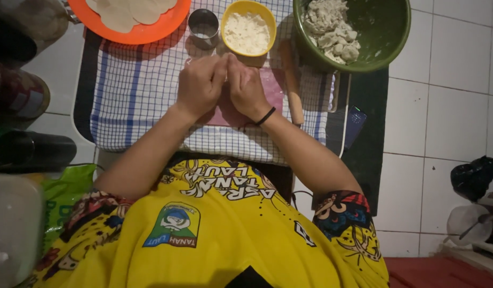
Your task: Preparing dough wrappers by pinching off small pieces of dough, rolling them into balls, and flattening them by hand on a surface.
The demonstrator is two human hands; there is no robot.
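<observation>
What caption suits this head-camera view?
Both hands pressed together over a pink mat, between rolling pin and bowls.

The left hand (200, 85) and right hand (246, 86) are curled and pressed together, fingertips meeting just below the yellow bowl (248, 28). Whatever they pinch is hidden between the fingers. Both rest over a pink mat (275, 88) lying flat, directly below that bowl, mostly covered by the hands.
</observation>
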